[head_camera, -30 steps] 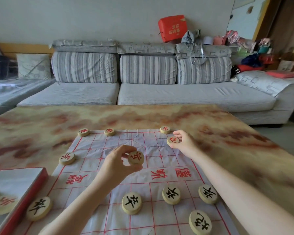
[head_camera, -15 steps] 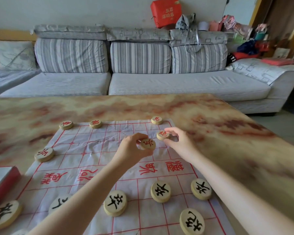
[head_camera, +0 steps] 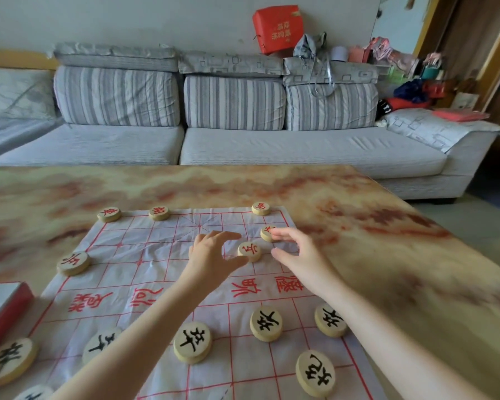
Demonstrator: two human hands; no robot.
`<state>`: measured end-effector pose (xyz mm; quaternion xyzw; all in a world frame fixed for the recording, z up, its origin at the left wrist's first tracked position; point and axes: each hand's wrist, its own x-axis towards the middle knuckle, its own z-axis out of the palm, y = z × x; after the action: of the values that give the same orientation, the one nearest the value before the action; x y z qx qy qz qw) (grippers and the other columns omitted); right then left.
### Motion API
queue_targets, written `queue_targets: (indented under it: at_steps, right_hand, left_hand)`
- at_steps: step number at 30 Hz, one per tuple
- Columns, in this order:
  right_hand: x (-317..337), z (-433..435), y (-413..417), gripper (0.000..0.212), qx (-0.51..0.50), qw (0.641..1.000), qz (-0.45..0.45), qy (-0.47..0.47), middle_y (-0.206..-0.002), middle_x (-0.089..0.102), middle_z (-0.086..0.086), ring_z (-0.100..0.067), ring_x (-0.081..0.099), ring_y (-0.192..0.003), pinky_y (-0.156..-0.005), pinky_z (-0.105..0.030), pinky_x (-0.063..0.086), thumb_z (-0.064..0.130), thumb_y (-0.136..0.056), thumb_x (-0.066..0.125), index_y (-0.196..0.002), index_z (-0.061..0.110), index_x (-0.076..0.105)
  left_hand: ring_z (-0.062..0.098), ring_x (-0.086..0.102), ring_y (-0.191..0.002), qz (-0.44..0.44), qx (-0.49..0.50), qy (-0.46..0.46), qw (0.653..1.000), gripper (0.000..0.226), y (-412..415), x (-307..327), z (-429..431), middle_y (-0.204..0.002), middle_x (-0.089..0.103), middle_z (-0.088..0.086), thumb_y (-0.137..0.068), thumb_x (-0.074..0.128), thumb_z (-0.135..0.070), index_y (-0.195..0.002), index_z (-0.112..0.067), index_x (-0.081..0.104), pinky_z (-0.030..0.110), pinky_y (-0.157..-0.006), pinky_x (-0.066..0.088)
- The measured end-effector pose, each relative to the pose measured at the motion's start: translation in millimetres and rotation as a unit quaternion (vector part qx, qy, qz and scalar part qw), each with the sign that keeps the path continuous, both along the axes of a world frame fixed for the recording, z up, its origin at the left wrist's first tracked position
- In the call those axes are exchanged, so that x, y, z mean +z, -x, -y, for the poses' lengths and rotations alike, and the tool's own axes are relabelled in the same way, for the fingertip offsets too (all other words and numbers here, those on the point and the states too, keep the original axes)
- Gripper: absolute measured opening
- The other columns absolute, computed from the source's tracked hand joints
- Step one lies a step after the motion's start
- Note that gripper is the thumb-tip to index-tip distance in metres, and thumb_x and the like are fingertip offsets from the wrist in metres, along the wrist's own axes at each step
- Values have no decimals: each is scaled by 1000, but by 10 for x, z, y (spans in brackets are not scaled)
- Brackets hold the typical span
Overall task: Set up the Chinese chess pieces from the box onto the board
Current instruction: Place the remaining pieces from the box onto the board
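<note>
A white cloth board with red grid lines lies on the marbled table. My left hand hovers with fingers spread just left of a red-lettered piece that lies flat on the board; thumb and fingers do not grip it. My right hand is spread too, its fingertips at the edge of another red piece lying on the board. More red pieces sit along the far row and at the left edge. Several black-lettered pieces lie on the near half.
The red-edged box sits at the left edge, only partly in view. The table extends to the right of the board. A grey striped sofa stands behind the table, with bags and clutter at its right end.
My left hand carried the red piece forward, set it on the board and let go. My right hand put its red piece down to the right and opened.
</note>
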<state>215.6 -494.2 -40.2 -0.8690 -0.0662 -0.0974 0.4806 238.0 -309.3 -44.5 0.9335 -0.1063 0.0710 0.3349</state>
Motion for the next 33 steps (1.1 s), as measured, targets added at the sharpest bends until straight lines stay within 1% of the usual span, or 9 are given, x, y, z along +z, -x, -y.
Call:
queue_targets:
  at_steps: [4,8,13,17,20,24,27,29,33]
  right_hand:
    - [67,-287,157,31,34,999,-8,-3,-114,60,9,1,53,-105,-78,4,35,14,-86,62,-117,19,59]
    - [162,-671,367,32,85,995,-38,32,-118,59,11,0,50,-112,-85,-4,35,18,-88,60,-120,22,57]
    - [322,-1255,624,37,151,984,-63,66,-124,57,9,1,48,-113,-96,-9,35,20,-88,60,-125,20,55]
    - [430,-1721,783,38,189,977,-64,74,-124,59,3,-1,50,-108,-78,6,33,19,-89,60,-126,16,54]
    - [455,-2054,880,37,218,970,-70,86,-123,60,3,-2,50,-110,-81,-2,33,18,-88,58,-125,16,55]
    - [464,-2487,1005,36,253,960,-73,94,-121,60,3,-2,50,-108,-82,-4,34,20,-87,59,-123,17,56]
    - [419,-2804,1078,37,263,956,-81,106,-120,61,1,-9,52,-112,-94,-19,39,22,-85,61,-121,21,57]
    - [378,-2993,1111,40,270,951,-79,130,-125,55,-3,-15,48,-120,-102,-27,38,27,-83,62,-122,28,56]
    - [340,-3319,1128,50,268,940,-82,195,-135,37,-10,-23,37,-128,-104,-28,29,28,-87,57,-135,30,43]
  left_hand:
    - [16,50,-110,24,-7,26,999,39,205,165,-330,-119,60,-5,-79,67,-30,-117,-28,58,31,-93,40]
    - [5,52,-99,20,5,48,999,32,457,347,-816,-103,58,-14,-81,66,-21,-113,-24,61,19,-82,35]
    - [11,58,-98,-11,54,65,996,28,764,405,-1533,-102,63,-8,-79,67,-13,-105,-23,65,19,-76,42]
    - [17,63,-94,-24,94,86,992,28,1076,458,-2043,-100,69,-2,-76,67,-4,-98,-22,68,26,-85,46]
    - [17,63,-90,-27,123,85,988,27,1337,478,-2433,-96,70,2,-76,67,-1,-95,-20,68,26,-85,44]
    - [14,61,-90,-29,161,54,985,26,1685,490,-2888,-99,66,-3,-79,66,-6,-104,-15,68,24,-83,43]
    - [15,62,-83,-27,196,38,980,26,1882,451,-3146,-95,69,1,-78,68,-7,-103,-12,69,31,-88,45]
    - [18,64,-81,-26,208,27,977,25,1968,379,-3283,-92,71,4,-75,71,-7,-99,-13,71,34,-92,44]
    - [22,64,-90,-43,199,8,979,34,2023,205,-3439,-92,69,-1,-67,79,-20,-100,-21,70,30,-81,47]
